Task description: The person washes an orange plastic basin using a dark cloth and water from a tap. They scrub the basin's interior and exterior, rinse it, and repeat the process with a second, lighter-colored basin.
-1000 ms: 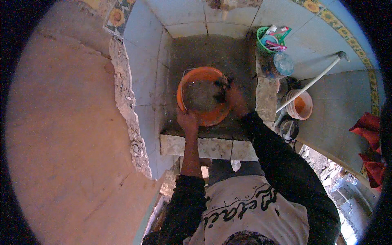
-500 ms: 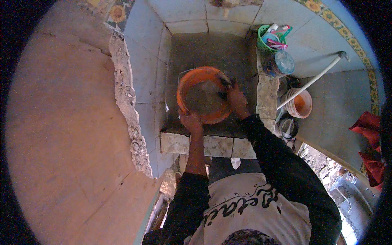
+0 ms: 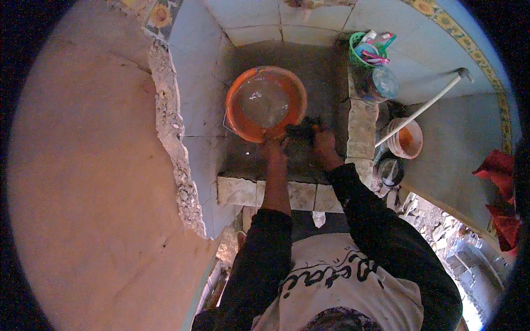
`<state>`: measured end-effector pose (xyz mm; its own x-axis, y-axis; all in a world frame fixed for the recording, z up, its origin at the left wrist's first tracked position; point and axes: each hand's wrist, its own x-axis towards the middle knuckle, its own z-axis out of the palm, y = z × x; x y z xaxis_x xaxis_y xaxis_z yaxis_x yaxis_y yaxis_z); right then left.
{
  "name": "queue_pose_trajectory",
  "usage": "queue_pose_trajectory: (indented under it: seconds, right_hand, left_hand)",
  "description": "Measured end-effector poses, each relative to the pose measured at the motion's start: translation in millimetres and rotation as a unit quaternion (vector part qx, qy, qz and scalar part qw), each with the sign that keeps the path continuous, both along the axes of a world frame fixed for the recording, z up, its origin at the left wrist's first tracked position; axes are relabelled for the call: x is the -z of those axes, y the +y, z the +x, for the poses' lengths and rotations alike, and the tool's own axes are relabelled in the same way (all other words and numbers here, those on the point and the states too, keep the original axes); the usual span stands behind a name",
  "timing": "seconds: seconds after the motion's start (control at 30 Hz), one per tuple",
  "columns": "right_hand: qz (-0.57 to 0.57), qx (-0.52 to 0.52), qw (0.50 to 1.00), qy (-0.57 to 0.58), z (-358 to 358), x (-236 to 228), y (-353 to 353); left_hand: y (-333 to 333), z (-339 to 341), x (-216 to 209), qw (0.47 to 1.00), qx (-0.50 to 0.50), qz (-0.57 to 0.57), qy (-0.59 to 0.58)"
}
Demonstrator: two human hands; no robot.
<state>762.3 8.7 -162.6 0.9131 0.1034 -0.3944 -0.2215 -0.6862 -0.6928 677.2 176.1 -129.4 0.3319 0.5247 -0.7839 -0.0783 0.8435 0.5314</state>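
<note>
An orange bucket point(image 3: 302, 105) with a thin wire handle holds murky grey-brown liquid with a few pale specks at its surface. It stands in the tiled basin point(image 3: 326, 83). My left hand point(image 3: 274, 146) is at the bucket's near rim, fingers closed over it. Just right of the bucket, my right hand point(image 3: 324, 144) is closed on a dark, lumpy thing point(image 3: 300, 130). Its kind is too dark to make out. This thing lies close to my left fingers, above the basin floor.
A low tiled ledge point(image 3: 301, 196) borders the near side. On the right ledge stand a green basket point(image 3: 358, 48) of toiletries and a dark tub point(image 3: 385, 83). Beyond are a slanting white pipe point(image 3: 425, 110), a pale bucket point(image 3: 408, 140) and red cloth point(image 3: 499, 171). A broken wall edge point(image 3: 171, 127) runs along the left.
The bucket has shifted away and to the left. My left hand has moved forward and right along its rim. My right hand, with the dark thing, has come off the rim towards me.
</note>
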Motion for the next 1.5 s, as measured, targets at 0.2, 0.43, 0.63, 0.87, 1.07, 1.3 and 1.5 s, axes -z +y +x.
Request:
queue_pose_trajectory:
  seconds: [0.2, 0.43, 0.63, 0.87, 1.07, 1.3, 1.5]
  right_hand:
    - [-0.104, -0.132, 0.982, -0.092, 19, 19, 6]
    - [0.104, -0.3, 0.923, -0.215, -27, -78, 67]
    - [0.241, -0.096, 0.963, 0.078, 22, -131, 64]
    - [-0.027, -0.262, 0.933, -0.246, 112, -130, 70]
    - [0.155, -0.258, 0.949, -0.095, 62, -141, 82]
    - [-0.074, -0.609, 0.771, -0.171, 71, -41, 42]
    - [-0.173, -0.446, 0.822, -0.31, 75, -46, 52]
  left_hand:
    - [-22, 31, 74, 0.999, 0.009, 0.022, -0.047]
    - [-4, 10, 106, 0.99, 0.039, -0.011, -0.132]
    - [17, -10, 63, 0.996, 0.003, 0.058, 0.06]
    - [55, -29, 60, 0.87, 0.293, 0.302, 0.257]
    - [36, -32, -11, 0.902, 0.085, 0.399, 0.138]
    - [12, -24, -93, 0.752, 0.297, 0.514, 0.286]
    - [23, -22, -109, 0.728, 0.27, 0.581, 0.244]
